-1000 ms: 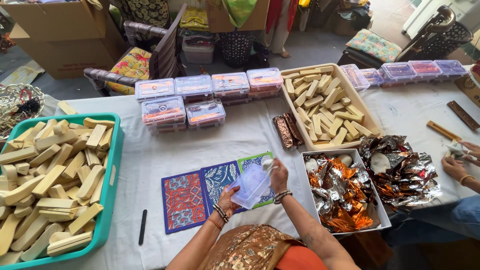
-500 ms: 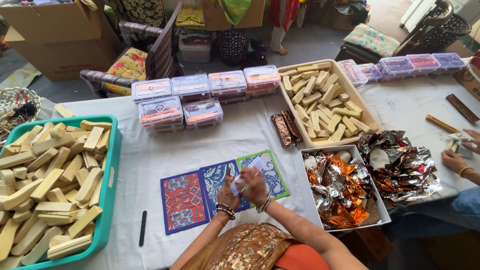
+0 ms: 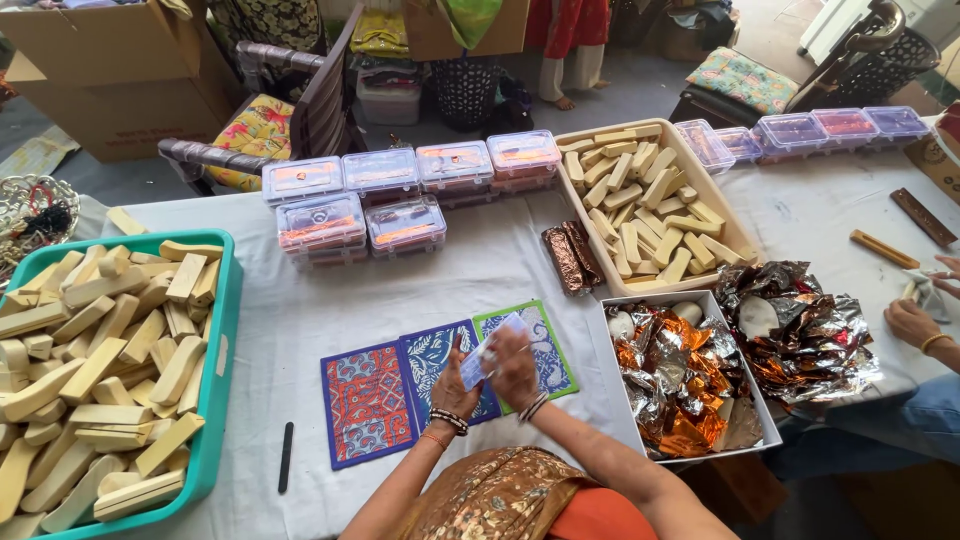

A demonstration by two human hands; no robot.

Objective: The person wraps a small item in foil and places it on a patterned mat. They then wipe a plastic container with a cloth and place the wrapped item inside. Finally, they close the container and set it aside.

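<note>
My left hand and my right hand are together over the table, both gripping a small clear plastic pouch with something pale inside. Beneath them lie three patterned cards side by side: an orange one, a blue one and a green one. Bangles circle both wrists. A white box of crinkled orange and silver foil wrappers sits just right of my right hand.
A teal tub of pale wooden blocks stands at left, a beige tray of similar blocks at back right. Rows of clear lidded boxes line the far edge. A black pen lies near the front. Another person's hands work at right.
My hands have come down from above the cards and closed together on the clear pouch, now held lower and nearer my body. The right hand pulled in from the foil box side.
</note>
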